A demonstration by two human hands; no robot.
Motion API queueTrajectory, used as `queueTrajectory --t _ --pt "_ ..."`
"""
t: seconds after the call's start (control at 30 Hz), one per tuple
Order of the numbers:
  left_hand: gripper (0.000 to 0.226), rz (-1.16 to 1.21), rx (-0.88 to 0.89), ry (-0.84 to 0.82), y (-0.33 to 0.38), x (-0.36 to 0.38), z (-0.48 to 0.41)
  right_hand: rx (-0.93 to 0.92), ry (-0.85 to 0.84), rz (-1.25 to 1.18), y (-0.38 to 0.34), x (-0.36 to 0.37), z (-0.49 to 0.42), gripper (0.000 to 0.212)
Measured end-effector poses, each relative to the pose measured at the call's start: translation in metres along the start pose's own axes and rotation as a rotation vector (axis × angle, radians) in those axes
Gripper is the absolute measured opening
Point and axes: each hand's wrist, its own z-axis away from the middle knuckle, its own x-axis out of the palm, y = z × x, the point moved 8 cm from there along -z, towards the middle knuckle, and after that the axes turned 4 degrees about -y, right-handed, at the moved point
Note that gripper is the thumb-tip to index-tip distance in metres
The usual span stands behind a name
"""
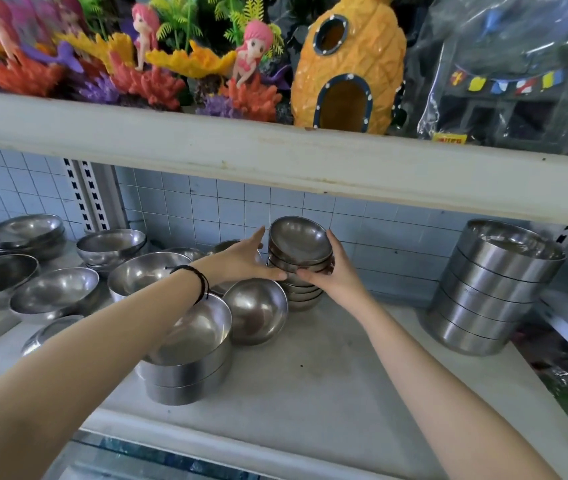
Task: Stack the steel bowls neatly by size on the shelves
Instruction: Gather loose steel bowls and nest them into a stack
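- The person's left hand [241, 258] and right hand [336, 271] each make a grip clamped on opposite sides of the stack of small bowls [298, 261], which leans slightly and stands on the lower shelf [362, 358] against the tiled wall.
- Judged done: this stack, the tall straight-sided stack [494, 289] well to the right of the grip, and a short stack [189, 362] nearer the person.
- Judged left: a single bowl [256, 315] just below the grip, and loose bowls [55, 291] far left, unsorted by size.
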Motion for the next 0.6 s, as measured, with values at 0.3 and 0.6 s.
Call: queueTrajectory --t 0.3,0.6 --pt "0.095 -0.113 0.052 -0.046 -0.031 -0.031 0.041 -0.220 0.246 0.213 -0.034 -0.003 0.074 0.078" --pt "0.053 -0.416 -0.012 -0.158 -0.043 -0.011 0.017 0.223 0.160 -0.123 0.023 0.065 0.081 0.037"
